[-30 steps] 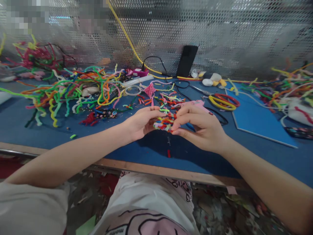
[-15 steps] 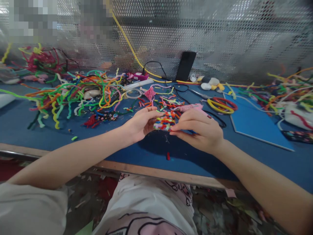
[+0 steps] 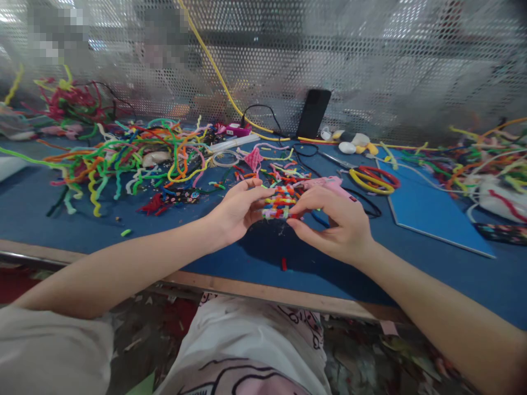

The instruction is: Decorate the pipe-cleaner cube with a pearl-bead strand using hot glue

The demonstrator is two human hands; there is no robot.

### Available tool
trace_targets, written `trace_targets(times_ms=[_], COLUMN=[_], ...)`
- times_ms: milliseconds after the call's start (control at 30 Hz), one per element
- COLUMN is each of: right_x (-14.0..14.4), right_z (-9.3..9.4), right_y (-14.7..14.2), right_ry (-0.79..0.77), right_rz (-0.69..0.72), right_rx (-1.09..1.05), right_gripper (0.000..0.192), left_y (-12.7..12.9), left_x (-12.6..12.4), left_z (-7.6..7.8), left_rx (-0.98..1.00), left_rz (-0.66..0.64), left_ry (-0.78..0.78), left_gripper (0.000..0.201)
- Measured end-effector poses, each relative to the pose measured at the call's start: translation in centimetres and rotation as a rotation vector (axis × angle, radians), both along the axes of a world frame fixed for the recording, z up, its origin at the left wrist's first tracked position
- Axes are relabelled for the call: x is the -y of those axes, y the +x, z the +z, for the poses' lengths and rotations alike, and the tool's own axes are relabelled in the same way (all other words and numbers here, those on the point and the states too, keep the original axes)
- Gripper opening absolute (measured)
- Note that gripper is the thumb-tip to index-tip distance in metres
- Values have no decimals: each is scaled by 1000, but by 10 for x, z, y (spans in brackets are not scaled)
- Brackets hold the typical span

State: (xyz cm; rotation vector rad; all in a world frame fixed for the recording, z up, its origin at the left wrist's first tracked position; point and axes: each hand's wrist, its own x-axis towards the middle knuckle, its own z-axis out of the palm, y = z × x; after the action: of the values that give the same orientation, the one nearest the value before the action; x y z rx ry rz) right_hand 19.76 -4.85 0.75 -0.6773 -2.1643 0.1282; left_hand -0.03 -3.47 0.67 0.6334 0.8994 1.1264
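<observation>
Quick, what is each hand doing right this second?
Left hand: closed, pinching the left side of the small multicoloured woven pipe-cleaner piece.
Right hand: closed, fingers gripping the same piece's right side.

I can read no text here: the print on my shirt [image 3: 242, 378] is cut off at the frame edge and illegible.

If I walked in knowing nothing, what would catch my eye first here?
Probably the small multicoloured woven piece, pinched between the left hand and the right hand above the blue table. Next, the bright tangle of pipe cleaners sprawled across the table's far left, and the red and yellow rings to the right.
</observation>
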Motion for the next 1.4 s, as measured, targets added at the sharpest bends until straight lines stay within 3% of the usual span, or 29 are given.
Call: trace_targets(times_ms=[200, 433, 633, 767, 867, 933, 1067, 1167, 1400], right_x=[3, 2, 0, -4, -7, -9, -7, -5, 1], right_z=[-4, -4, -6, -6, -5, -4, -3, -2, 3], right_y=[-1, -2, -1, 1, 2, 1, 0, -1, -5], right_ry=[-129, -53, -10, -326, -529, -505, -247, -138, -201], right_rz=[-48, -53, -17, 70, 24, -12, -33, -42, -49], right_rx=[-50, -30, -37, -279, -416, -367, -304, -285, -317], right_gripper=[9, 17, 22, 28, 28, 24, 8, 11, 13], left_y=[0, 0, -3, -4, -4, -3, -4, -5, -4], left_x=[1, 2, 2, 3, 4, 5, 6, 7, 11], left_z=[1, 1, 3, 0, -4, -7, -9, -10, -9], left_rx=[7, -22, -58, -99, -178, -254, -358, -417, -450], left_rz=[15, 29, 51, 37, 24, 10, -2, 3, -15], left_ry=[9, 21, 149, 401, 659, 789, 935, 995, 1000], left_gripper=[24, 28, 36, 44, 44, 42, 37, 36, 30])
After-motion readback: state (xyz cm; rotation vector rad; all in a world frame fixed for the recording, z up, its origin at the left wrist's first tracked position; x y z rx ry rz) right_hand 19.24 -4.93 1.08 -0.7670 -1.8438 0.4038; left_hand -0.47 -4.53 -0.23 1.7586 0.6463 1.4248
